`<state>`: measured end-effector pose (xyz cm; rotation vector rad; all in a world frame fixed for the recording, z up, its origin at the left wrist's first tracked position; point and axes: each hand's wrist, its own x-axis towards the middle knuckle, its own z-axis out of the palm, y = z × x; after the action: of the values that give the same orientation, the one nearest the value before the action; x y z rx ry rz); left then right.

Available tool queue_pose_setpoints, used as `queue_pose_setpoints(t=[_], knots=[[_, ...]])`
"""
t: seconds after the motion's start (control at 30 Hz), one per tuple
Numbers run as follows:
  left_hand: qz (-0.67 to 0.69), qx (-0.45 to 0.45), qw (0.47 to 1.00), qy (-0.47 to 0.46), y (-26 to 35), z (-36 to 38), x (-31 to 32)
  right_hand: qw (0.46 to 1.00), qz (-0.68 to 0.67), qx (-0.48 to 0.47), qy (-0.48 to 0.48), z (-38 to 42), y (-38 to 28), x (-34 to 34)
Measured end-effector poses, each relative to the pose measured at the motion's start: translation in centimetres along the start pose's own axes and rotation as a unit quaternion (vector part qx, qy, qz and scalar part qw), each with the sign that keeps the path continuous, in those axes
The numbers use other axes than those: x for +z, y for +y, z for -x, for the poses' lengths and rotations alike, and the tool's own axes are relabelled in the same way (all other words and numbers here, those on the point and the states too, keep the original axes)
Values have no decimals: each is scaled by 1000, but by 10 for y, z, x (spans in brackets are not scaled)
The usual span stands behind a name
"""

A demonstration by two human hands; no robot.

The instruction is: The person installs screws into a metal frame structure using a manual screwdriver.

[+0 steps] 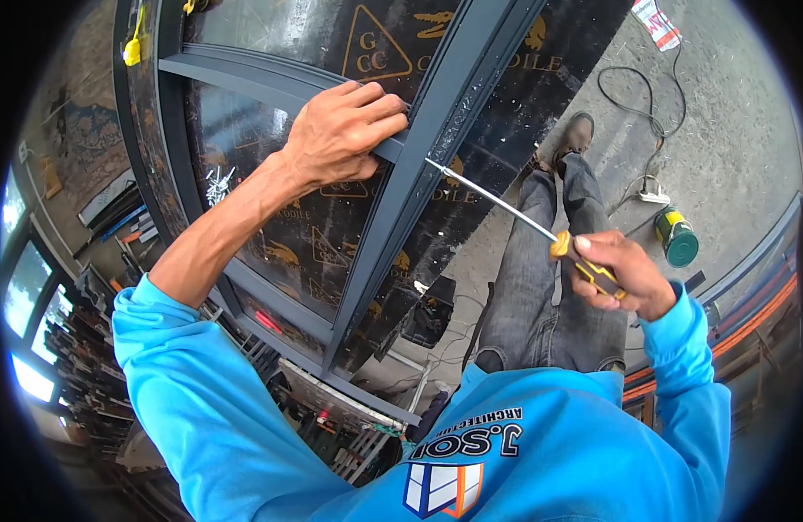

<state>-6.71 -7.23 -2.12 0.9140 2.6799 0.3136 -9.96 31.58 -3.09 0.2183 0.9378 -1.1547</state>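
"Dark printed boards (428, 244) spread under the grey metal frame (400, 187). Why's the left hand (342, 130) up there?"

"Its fingers are clasped over the frame's crossbar (245, 76), probably to steady it. The right hand (612, 271), beside the frame, grips the screwdriver (506, 207) by its handle, the shaft slanting so the tip reaches the frame."

"Is the tip in a screw?"

"Can't tell; it's too small. The frame's far end is cut off, too."
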Motion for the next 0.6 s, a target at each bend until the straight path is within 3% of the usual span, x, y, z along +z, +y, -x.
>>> queue_pose_setpoints(t=[0.1,0.2,0.23,0.27,0.37,0.4,0.43,0.5,0.57,0.6], knots=[[-9,11,1000,-19,-3,-2,-2,969,151,-150,122,3,2,4],[-9,9,1000,-20,-2,-2,-4,890,267,-283,238,4,15,19],[-9,13,1000,-13,-2,-2,-4,754,389,-436,301,1,16,19],[-8,14,1000,-12,-2,-3,-4,754,389,-435,302,3,16,20],[-6,6,1000,-12,-2,-1,-2,683,552,-394,272,5,19,23],[-6,2,1000,-14,-1,3,-1,685,552,-394,268,3,18,22],[-7,3,1000,-12,-2,2,-1,785,465,-342,222,1,13,16],[-7,9,1000,-12,-2,-1,-2,935,257,-209,126,4,6,9],[-13,5,1000,-4,-4,-3,-2,997,28,-66,11,0,-6,0],[0,7,1000,-9,-2,-1,-2,994,-100,16,-48,3,-7,3]])
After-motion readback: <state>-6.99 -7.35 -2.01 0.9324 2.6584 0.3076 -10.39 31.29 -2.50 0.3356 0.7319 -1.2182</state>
